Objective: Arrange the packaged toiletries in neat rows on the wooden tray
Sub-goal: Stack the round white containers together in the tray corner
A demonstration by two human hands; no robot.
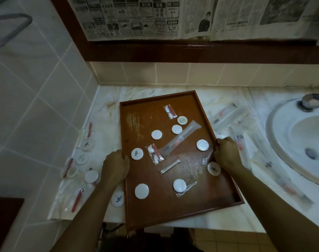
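A wooden tray (137, 110) lies on the marble counter, turned a little and with its near edge past the counter's front. My left hand (117, 165) grips its left rim and my right hand (227, 154) grips its right rim. Scattered on the tray are several round white soap packets (156, 134), a long clear toothbrush packet (180, 138), two small packets with red and white contents (170, 111) and a thin stick packet (169, 166). A round packet (213, 168) lies against the right rim under my right wrist.
More packets lie loose on the counter (107, 110) left of the tray: round soaps (91, 176) and red-handled items (78, 199). Long clear packets (229, 115) are heaped right of the tray. A white sink (282, 142) is at the right. Tiled walls stand left and behind.
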